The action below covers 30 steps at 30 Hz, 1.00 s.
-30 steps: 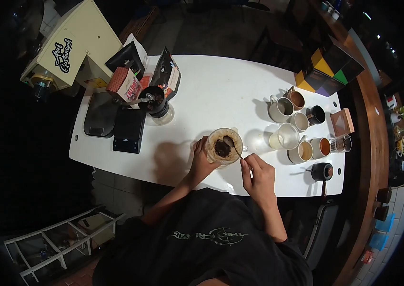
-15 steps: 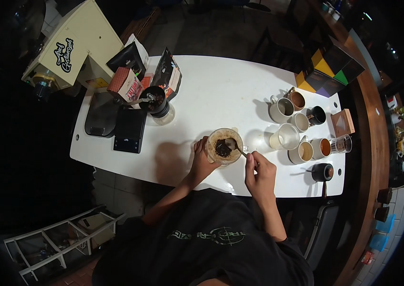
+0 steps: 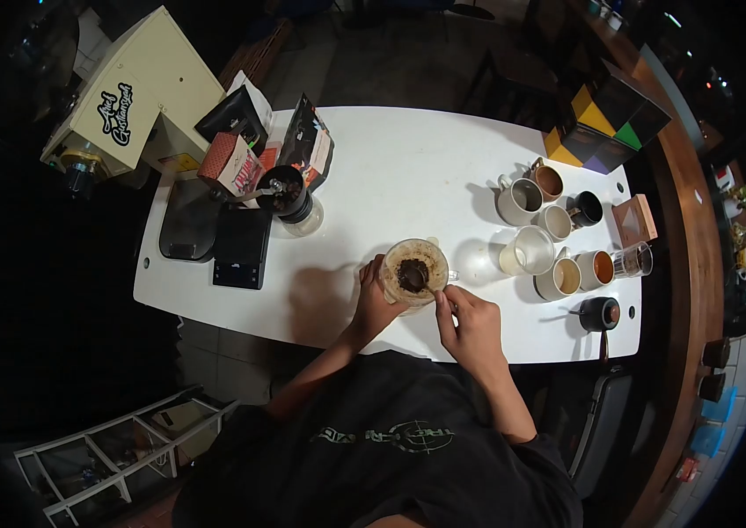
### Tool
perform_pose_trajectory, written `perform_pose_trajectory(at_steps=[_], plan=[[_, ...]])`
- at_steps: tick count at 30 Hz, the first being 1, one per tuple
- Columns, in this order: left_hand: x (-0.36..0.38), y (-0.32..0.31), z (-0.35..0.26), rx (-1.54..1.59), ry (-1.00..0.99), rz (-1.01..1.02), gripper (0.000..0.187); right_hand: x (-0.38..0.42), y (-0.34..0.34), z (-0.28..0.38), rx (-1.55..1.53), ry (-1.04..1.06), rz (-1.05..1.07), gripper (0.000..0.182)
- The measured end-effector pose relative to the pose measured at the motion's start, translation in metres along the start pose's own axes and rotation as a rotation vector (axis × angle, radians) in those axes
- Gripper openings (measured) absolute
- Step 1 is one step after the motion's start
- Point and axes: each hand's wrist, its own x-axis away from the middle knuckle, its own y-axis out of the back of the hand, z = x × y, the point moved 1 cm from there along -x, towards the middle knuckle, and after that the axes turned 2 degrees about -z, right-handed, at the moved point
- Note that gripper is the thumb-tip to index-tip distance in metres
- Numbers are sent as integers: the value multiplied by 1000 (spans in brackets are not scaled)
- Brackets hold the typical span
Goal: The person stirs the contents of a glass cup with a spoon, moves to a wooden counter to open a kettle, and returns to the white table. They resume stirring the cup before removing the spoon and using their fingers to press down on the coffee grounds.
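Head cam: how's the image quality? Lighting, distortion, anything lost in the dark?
Head view: strong fisheye, the white table bows and the corners vignette to black. Light falls on the table only; the surroundings are dim. The left hand casts a soft shadow leftward on the table. The dripper and right hand are sharp enough; the spoon in the dripper is too small to resolve well.

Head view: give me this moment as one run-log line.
left hand: steadies coffee dripper | right hand: holds spoon, bowl in wet grounds | cups: grouped right | table: white
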Motion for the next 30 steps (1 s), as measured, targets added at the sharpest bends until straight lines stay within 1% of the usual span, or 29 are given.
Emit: perform_pose_trajectory(at_steps=[1, 5, 7, 8, 10, 11, 15, 18, 20, 21, 25, 27, 28, 30], plan=[[0, 0, 2, 14, 12, 3, 72, 0, -2, -1, 45, 30, -13, 15], [1, 0, -1, 8, 16, -23, 71, 1, 2, 5, 134, 41, -38, 14], [1, 0, -1, 22, 14, -15, 71, 5, -3, 3, 183, 75, -22, 16], [1, 0, 0, 33, 16, -9, 70, 6, -3, 3, 185, 73, -25, 16], [1, 0, 1, 42, 17, -9, 71, 9, -4, 5, 127, 85, 59, 17], [2, 0, 2, 51, 20, -12, 71, 9, -1, 7, 117, 89, 67, 16], [4, -2, 5, 68, 8, -33, 72, 6, 9, 13, 19, 51, -17, 16], [5, -3, 8, 46, 4, -9, 73, 6, 3, 4, -19, 34, 28, 17], [7, -4, 11, 75, 84, 10, 74, 5, 1, -2, 29, 44, 4, 17], [7, -4, 12, 73, 83, 8, 74, 4, 0, -3, 75, 57, -19, 18], [9, -8, 17, 147, 93, -7, 75, 4, 7, 3, 79, 41, -53, 18], [9, -9, 19, 164, 107, -9, 75, 5, 3, -1, -28, 44, -1, 17], [8, -8, 18, 149, 105, 1, 75, 5, 1, -3, -29, 44, -2, 17], [8, -6, 15, 133, 104, 7, 75, 4, -2, -5, 52, 85, -21, 18]])
